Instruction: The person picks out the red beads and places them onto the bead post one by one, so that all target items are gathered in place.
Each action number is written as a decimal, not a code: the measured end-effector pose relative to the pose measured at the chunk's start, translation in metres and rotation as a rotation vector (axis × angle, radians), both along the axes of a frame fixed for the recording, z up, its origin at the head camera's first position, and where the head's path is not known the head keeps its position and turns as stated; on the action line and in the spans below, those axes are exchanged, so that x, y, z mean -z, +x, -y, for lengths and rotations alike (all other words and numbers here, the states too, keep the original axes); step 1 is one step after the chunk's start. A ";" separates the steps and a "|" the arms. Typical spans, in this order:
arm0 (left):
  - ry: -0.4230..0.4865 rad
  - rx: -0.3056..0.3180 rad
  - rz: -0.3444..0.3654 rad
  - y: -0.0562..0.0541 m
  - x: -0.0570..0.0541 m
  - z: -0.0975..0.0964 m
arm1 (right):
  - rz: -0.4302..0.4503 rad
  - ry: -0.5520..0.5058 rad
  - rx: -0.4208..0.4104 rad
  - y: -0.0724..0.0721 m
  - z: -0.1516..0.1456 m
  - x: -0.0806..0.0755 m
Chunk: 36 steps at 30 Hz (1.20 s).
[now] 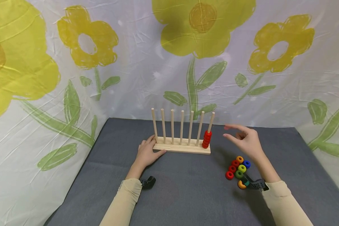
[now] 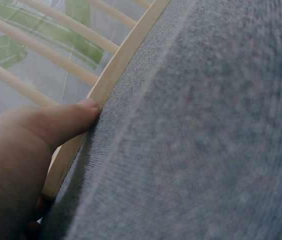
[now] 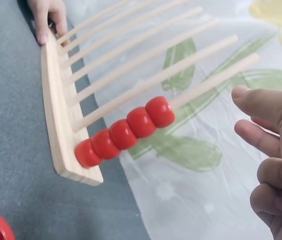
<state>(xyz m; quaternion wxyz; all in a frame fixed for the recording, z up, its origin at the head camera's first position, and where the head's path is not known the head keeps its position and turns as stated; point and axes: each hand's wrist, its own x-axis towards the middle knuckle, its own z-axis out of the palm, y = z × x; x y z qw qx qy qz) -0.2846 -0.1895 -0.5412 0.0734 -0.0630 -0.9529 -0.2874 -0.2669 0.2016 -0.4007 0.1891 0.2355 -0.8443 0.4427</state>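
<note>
A wooden peg rack [image 1: 183, 148] stands on the dark cloth, with several upright pegs in a row. Stacked on its rightmost peg are several red beads [image 3: 125, 134], the lowest down at the base. My left hand [image 1: 147, 153] grips the left end of the base, thumb [image 2: 73, 120] along the front edge and fingers behind. To the right of the bead stack my right hand [image 1: 250, 142] is raised, thumb and forefinger apart with nothing between them. Its other fingers [image 3: 268, 192] are curled in toward the palm.
Below my right hand lies a cluster of loose beads: red [image 1: 229, 175], orange [image 1: 239, 159], blue [image 1: 246, 164], yellow-green [image 1: 242, 168] and green [image 1: 239, 174]. The right wrist strap [image 1: 257, 184] partly overlaps them. A flowered curtain [image 1: 141, 78] hangs behind the table.
</note>
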 end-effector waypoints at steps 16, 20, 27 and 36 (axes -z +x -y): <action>-0.020 -0.008 -0.014 0.001 -0.001 -0.001 | -0.033 -0.006 0.021 0.013 -0.021 0.016; -0.020 -0.004 -0.017 0.001 0.000 -0.001 | -0.028 -0.008 0.028 0.015 -0.027 0.022; -0.019 0.000 -0.007 0.000 0.001 0.000 | -0.005 -0.011 0.046 0.021 -0.034 0.030; -0.021 0.005 0.008 -0.001 0.002 0.001 | 0.062 -0.051 0.036 0.016 -0.059 0.069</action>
